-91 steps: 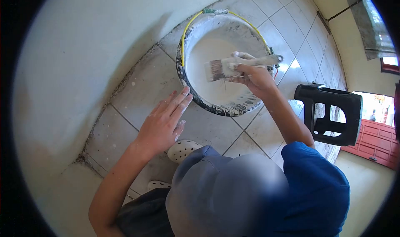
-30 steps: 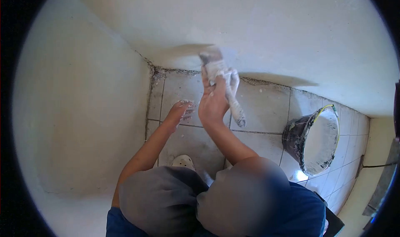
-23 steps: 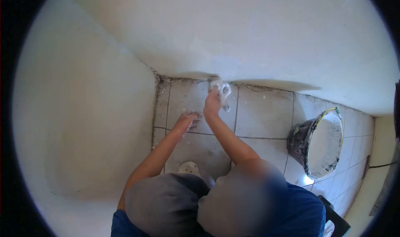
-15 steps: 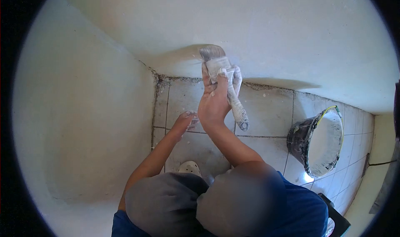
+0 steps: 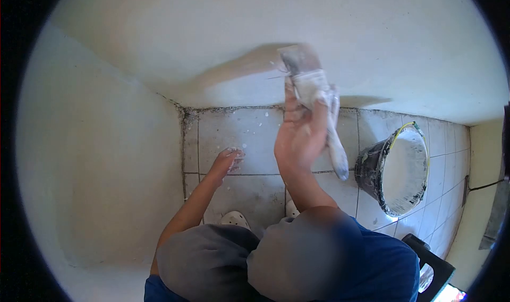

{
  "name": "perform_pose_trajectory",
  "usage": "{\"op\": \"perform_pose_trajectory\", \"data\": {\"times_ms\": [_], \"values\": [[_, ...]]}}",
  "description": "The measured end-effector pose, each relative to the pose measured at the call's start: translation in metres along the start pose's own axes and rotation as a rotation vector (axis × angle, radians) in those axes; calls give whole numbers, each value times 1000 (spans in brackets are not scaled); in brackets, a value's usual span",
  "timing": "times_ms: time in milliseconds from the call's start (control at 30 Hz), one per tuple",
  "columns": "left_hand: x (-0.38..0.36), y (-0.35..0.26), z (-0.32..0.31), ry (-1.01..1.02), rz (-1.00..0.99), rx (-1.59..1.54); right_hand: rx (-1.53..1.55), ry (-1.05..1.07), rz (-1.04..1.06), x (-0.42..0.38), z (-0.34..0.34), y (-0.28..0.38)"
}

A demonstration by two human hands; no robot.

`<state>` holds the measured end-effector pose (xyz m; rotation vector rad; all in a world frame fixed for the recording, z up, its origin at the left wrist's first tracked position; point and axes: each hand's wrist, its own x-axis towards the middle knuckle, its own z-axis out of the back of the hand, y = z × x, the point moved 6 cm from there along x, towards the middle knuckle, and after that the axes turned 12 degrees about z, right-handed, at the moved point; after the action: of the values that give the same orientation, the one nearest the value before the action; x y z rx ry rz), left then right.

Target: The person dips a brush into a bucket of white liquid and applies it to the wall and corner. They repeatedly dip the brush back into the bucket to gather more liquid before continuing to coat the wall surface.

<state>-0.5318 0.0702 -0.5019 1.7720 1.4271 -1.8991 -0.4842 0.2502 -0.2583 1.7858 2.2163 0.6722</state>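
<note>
A wide paintbrush (image 5: 313, 84), its handle and ferrule smeared with white paint, is gripped in my right hand (image 5: 303, 134). The bristles point up and lie at or very close to the white wall (image 5: 382, 47); whether they touch it is blurred by motion. The handle slants down to the right, past my wrist. My left hand (image 5: 230, 161) hangs low over the floor tiles, paint-spotted and empty, with its fingers loosely apart. To the right of my right hand, a dark bucket (image 5: 369, 174) holds white paint (image 5: 402, 169).
Another wall (image 5: 101, 158) meets this one at a corner on the left. Grey floor tiles (image 5: 241, 134) carry white drips along the rough wall edge. Below are my light clogs (image 5: 235, 218). A dark object (image 5: 433, 270) stands at lower right, and a cable (image 5: 486, 185) runs at far right.
My right hand and the paintbrush have moved right, with the bristles slightly higher along the wall. The camera view has shifted a little. My left hand stays low, near the floor.
</note>
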Motion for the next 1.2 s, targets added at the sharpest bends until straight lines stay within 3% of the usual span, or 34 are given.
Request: {"op": "perform_pose_trajectory", "data": {"times_ms": [133, 167, 233, 267, 367, 467, 533, 600, 667, 767, 833, 933, 967, 1000, 1067, 1100, 1167, 1200], "values": [[7, -1, -2, 6, -17, 33, -85, 3, -4, -3, 32, -29], [6, -1, -3, 12, -23, 31, -295, -139, -47, -7, 62, -52], [5, -3, -5, 21, -41, 22, -897, -19, 57, -19, 147, -94], [6, -5, -4, 23, -46, 19, -851, -89, -28, -27, 197, -118], [1, -2, -8, 20, -41, -7, -710, -142, -122, -37, 213, -138], [-17, -4, -10, -21, -34, -8, -600, 50, -39, -26, 119, -130], [-27, -11, -8, -81, -48, 56, -441, 80, -139, -26, 22, -96], [-5, 1, 4, -18, -149, 38, -1006, 550, 288, -43, -31, -50], [5, 6, 11, 6, -187, 28, -1248, 687, 387, -56, -28, -60], [5, 4, 11, -18, -143, 52, -1236, 418, 80, -67, 82, -142], [1, 3, 8, -44, -97, 107, -1341, 268, -27, -77, 134, -160], [6, 15, 5, 3, -21, 103, -872, 13, -198, -75, 162, -164], [5, 20, 5, -10, -36, 66, -1243, 225, -19, -66, 154, -165], [-9, 10, -1, -21, -49, 36, -911, 80, -137, -58, 129, -163], [-28, -4, -8, -36, -69, -11, -642, 116, -55, -50, 61, -142], [-29, -5, -7, -43, -76, -21, -708, 296, 127, -53, 35, -132], [-28, -4, -3, -52, -108, -24, -706, 431, 241, -61, -7, -108], [-28, -3, -1, -56, -139, -25, -645, 387, 171, -70, -21, -89]]}}
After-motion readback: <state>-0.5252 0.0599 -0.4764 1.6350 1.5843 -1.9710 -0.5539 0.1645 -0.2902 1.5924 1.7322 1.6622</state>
